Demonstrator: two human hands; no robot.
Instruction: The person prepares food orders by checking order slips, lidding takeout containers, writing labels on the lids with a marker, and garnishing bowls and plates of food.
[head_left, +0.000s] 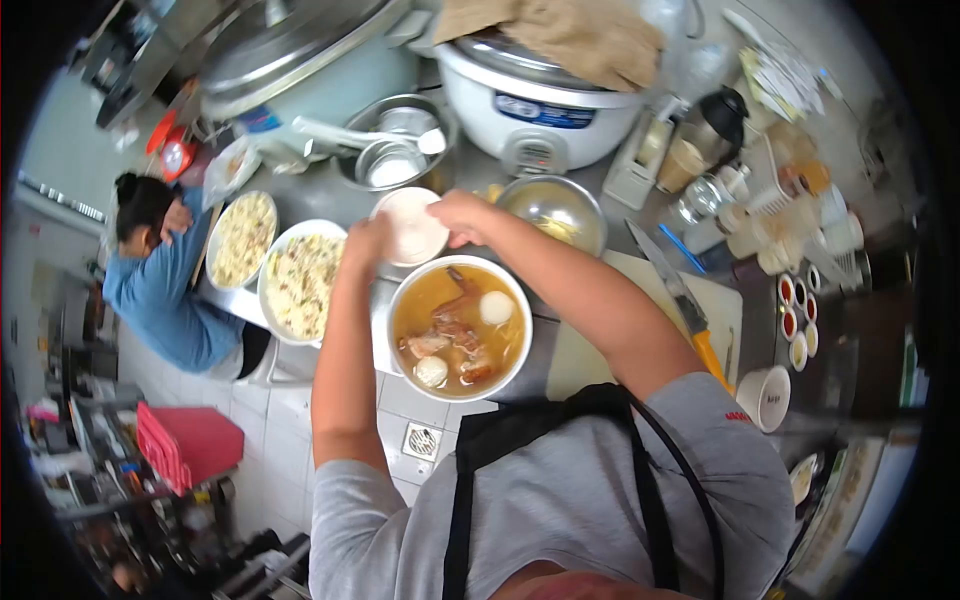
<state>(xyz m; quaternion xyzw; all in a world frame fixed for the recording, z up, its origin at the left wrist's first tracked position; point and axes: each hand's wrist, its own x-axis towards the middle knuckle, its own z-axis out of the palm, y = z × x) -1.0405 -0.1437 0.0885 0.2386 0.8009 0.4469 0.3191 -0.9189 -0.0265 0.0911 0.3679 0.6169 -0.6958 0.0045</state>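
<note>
A small, pale white bowl [412,228] is between my two hands at the middle of the counter. My left hand [368,243] is closed at its left rim, somewhat blurred. My right hand [462,217] is closed on its right rim, fingers curled. Just below, nearer my body, a large white bowl [392,345] holds yellowish broth with pieces of meat and two pale round pieces. To the right of my right hand stands a steel mixing bowl [585,205] with some yellow bits inside.
Two bowls of fried rice [302,285] [240,240] stand left, near a person in blue [175,290] leaning on the counter. A rice cooker [540,110] and steel pots [400,140] line the back. A yellow-handled knife [690,310] lies across a cutting board [600,350] at right.
</note>
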